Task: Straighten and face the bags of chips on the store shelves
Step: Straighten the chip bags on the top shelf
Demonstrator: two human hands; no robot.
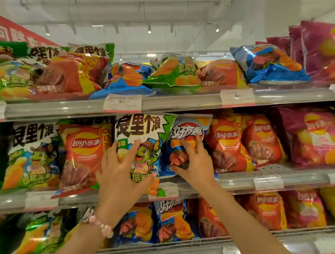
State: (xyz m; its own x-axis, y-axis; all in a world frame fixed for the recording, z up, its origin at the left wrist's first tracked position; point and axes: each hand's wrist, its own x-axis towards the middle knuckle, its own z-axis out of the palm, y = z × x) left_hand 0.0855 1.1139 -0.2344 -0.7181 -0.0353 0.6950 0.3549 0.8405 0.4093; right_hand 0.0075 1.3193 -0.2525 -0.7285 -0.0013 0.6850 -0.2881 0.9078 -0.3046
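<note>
The left hand (120, 169) grips the green bag (141, 144) on the middle shelf (238, 181), fingers spread on its face and thumb curled under its lower edge; the bag stands upright and faces front. The right hand (194, 165) grips the blue bag (183, 144) just beside it, fingers curled over the front and thumb at the lower left, with this bag tilted slightly. Red bags (227, 145) stand to the right; the top shelf (164, 102) carries bags lying flat.
</note>
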